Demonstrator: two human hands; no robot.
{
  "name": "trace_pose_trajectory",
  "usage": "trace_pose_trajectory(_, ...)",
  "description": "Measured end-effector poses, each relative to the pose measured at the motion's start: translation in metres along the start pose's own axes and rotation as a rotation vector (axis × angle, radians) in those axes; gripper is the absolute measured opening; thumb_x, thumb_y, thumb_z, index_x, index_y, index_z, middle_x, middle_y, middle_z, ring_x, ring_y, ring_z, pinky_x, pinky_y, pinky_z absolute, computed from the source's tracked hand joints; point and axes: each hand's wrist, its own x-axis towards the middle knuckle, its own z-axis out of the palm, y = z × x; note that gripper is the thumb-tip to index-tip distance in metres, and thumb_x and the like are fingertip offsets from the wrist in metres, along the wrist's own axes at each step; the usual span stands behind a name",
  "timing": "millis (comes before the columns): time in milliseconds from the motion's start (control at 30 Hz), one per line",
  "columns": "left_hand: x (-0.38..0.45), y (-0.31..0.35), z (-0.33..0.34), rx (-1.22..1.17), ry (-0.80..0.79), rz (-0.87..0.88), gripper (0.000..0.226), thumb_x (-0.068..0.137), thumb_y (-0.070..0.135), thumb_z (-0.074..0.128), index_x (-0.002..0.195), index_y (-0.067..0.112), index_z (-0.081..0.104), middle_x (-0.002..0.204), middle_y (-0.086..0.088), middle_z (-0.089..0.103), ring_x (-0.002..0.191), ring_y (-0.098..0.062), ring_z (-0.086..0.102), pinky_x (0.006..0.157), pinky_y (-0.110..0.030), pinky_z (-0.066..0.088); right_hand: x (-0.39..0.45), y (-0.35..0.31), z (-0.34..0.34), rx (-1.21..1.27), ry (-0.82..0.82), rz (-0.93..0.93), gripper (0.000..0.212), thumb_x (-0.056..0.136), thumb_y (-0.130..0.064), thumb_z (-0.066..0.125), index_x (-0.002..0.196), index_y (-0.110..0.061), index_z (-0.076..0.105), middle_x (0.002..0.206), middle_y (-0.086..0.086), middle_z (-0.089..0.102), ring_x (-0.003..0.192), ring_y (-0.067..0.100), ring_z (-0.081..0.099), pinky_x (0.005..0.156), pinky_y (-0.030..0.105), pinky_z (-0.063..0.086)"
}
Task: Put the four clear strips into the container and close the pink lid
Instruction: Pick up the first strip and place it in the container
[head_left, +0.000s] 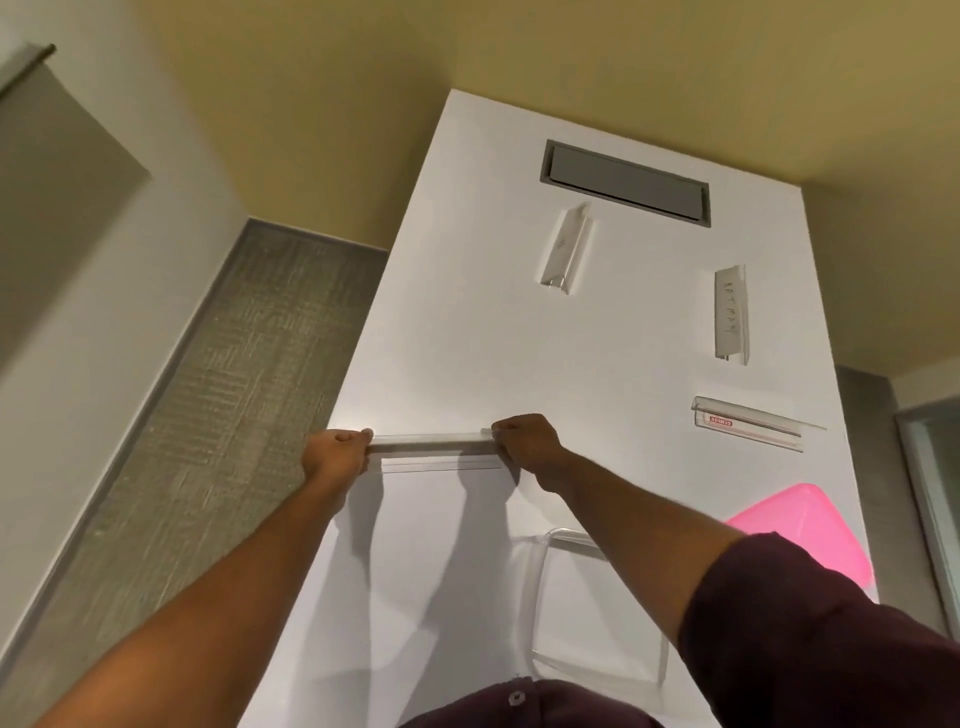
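Observation:
A clear strip is held a little above the white table, level and crosswise, its shadow just below it. My left hand pinches its left end and my right hand pinches its right end. Three more clear strips lie on the table: one near the far middle, one with handwriting at the right, and one with a red label nearer on the right. The clear container stands open near me, partly under my right forearm. The pink lid lies beside it at the right edge.
A grey cable hatch is set into the table's far end. Grey carpet runs along the table's left side, with a white wall further left. The table's right edge lies close to the pink lid.

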Motion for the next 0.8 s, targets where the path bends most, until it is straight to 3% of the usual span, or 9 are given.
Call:
trace_pose_trajectory(67,-0.002,0.001,0.002,-0.056,0.004,-0.022,0.016,0.086,0.008,0.073,0.072,0.001,0.068,0.06,-0.01,0.061,0.053,-0.021,0.058,0.07,-0.033,0.056,-0.003,-0.005,0.002,0.017,0.034,0.007,0.016,0.077,-0.004,0.057,0.07,-0.016,0.064,0.07,0.01,0.046,0.068,0.018,0.04,0.067,0.032,0.033)
trace_pose_trajectory(167,-0.004,-0.002,0.004,-0.098,-0.03,-0.038,0.009,0.083,-0.003,0.072,0.075,0.0,0.069,0.068,-0.011,0.063,0.06,-0.021,0.062,0.076,-0.036,0.058,-0.007,-0.008,-0.001,0.129,0.086,0.032,0.021,0.073,0.005,0.055,0.064,-0.012,0.064,0.066,0.012,0.048,0.059,0.021,0.042,0.061,0.035,0.038)
trace_pose_trajectory(300,-0.011,-0.005,0.005,-0.1,-0.098,-0.028,0.014,0.078,-0.005,0.076,0.088,0.003,0.07,0.087,-0.01,0.068,0.07,-0.019,0.068,0.071,-0.03,0.059,-0.016,-0.005,-0.015,0.224,0.142,-0.024,0.021,0.071,0.006,0.06,0.059,-0.01,0.068,0.059,0.012,0.053,0.055,0.023,0.045,0.053,0.03,0.04)
trace_pose_trajectory(400,-0.025,-0.003,0.009,-0.045,-0.11,-0.021,0.022,0.076,0.001,0.076,0.093,0.012,0.067,0.087,-0.008,0.07,0.067,-0.019,0.066,0.072,-0.033,0.056,-0.026,0.009,-0.028,0.353,0.211,-0.066,0.018,0.079,0.009,0.069,0.08,-0.007,0.079,0.074,0.012,0.073,0.061,0.021,0.064,0.065,0.036,0.057)
trace_pose_trajectory(467,-0.038,0.001,0.015,-0.031,-0.152,-0.01,0.03,0.075,0.003,0.075,0.099,0.018,0.066,0.086,-0.008,0.072,0.066,-0.02,0.067,0.071,-0.034,0.056,-0.035,0.022,-0.039,0.428,0.23,-0.092,0.019,0.08,0.011,0.072,0.087,-0.005,0.078,0.084,0.015,0.075,0.067,0.022,0.068,0.073,0.036,0.061)
trace_pose_trajectory(533,-0.051,0.005,0.021,0.001,-0.234,0.016,0.04,0.076,0.001,0.073,0.108,0.023,0.063,0.084,-0.007,0.072,0.069,-0.02,0.066,0.07,-0.034,0.057,-0.045,0.038,-0.051,0.466,0.245,-0.114,0.02,0.08,0.013,0.073,0.089,-0.005,0.077,0.089,0.018,0.075,0.069,0.022,0.069,0.068,0.03,0.061)
trace_pose_trajectory(633,-0.072,0.011,0.03,0.109,-0.423,0.113,0.048,0.083,-0.006,0.07,0.12,0.024,0.062,0.073,-0.004,0.063,0.059,-0.014,0.062,0.053,-0.021,0.053,-0.064,0.061,-0.075,0.524,0.255,-0.131,0.028,0.079,0.015,0.074,0.099,-0.005,0.075,0.099,0.015,0.073,0.071,0.019,0.071,0.063,0.025,0.06)
trace_pose_trajectory(667,-0.079,0.012,0.032,0.161,-0.476,0.156,0.048,0.085,-0.008,0.068,0.123,0.02,0.064,0.071,-0.004,0.058,0.057,-0.012,0.06,0.053,-0.019,0.053,-0.07,0.068,-0.083,0.548,0.238,-0.123,0.033,0.078,0.015,0.075,0.105,-0.004,0.073,0.101,0.013,0.071,0.073,0.02,0.071,0.064,0.026,0.061)
trace_pose_trajectory(800,-0.113,0.018,0.047,0.37,-0.573,0.331,0.043,0.083,-0.014,0.066,0.117,0.011,0.071,0.073,-0.004,0.053,0.064,-0.015,0.059,0.084,-0.038,0.059,-0.102,0.099,-0.122,0.606,0.127,-0.076,0.043,0.076,0.012,0.079,0.114,-0.005,0.068,0.098,0.01,0.068,0.082,0.026,0.071,0.072,0.03,0.061)
